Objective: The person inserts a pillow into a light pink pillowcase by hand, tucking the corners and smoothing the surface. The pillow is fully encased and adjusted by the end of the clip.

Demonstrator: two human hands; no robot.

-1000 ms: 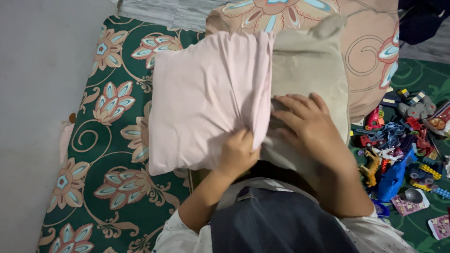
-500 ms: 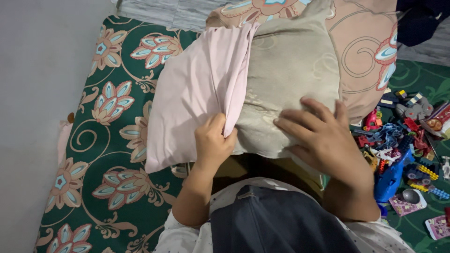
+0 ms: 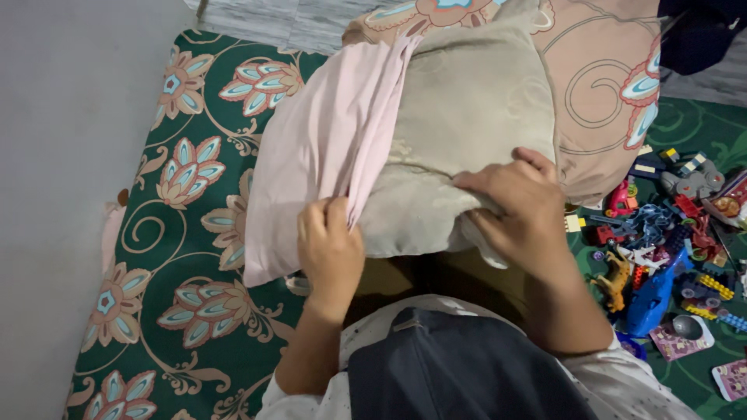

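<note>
Both hands are on the pillow at centre frame. The beige pillow (image 3: 467,124) fills the upper middle of the picture, its long axis running from the lower centre, right at the hands, up and slightly right toward the top edge. The pink pillowcase (image 3: 319,155) covers its left side only, bunched into folds along a slanted edge that runs from the top centre down to the left hand (image 3: 331,249). That hand sits at lower centre, fingers curled and clenched on the gathered hem of the pillowcase, right where pink meets beige. The right hand (image 3: 517,206) is just right of centre, fingers bent and pinching the lower edge of the bare pillow; the grip looks firm, though the fingertips are partly buried in the fabric, so how much cloth they hold is hard to say. So the pillow lies straight ahead of both hands, above them in the frame, the uncovered half nearer the right hand and the sleeve's opening at the left. Under everything is the green floral mattress (image 3: 194,233) across the left of the picture, a peach floral pillow (image 3: 607,78) at upper right behind the beige one, and a scatter of toys (image 3: 669,233) along the right edge, well apart from either hand.
</note>
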